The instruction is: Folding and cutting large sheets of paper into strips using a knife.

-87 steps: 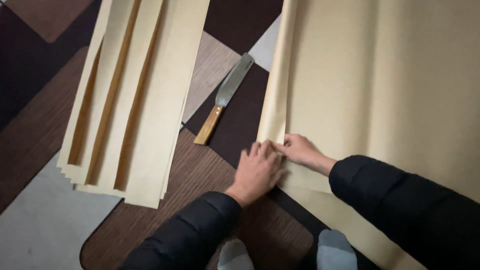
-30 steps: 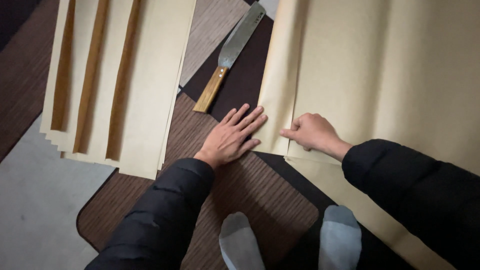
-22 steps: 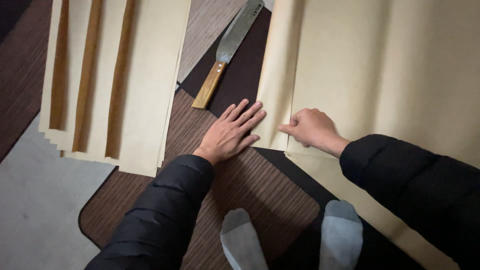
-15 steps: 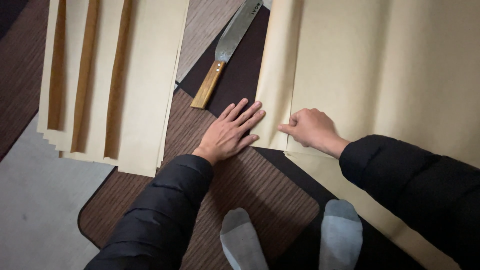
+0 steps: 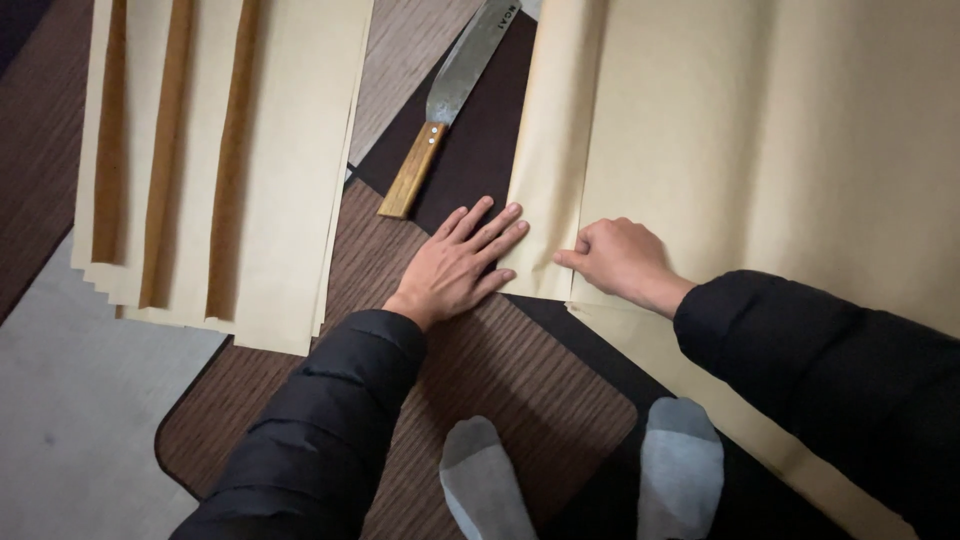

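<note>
Patchwork brown floor mats lie below. My left hand (image 5: pixel 455 265), fingers spread flat, steadies the folded edge of the big tan paper sheet (image 5: pixel 760 150) at right; my right hand (image 5: pixel 620 260) presses it, fingers curled. I'd crease firmly, knife (image 5: pixel 450 100) far.

Bare floor strip (image 5: pixel 470 170) upper centre between paper stack (image 5: pixel 290 170) and folded sheet (image 5: pixel 760 140); knife (image 5: pixel 450 100) blocks it.

Large tan paper sheet (image 5: pixel 760 150) flat on floor, left edge folded over, lower-left corner creased
</note>
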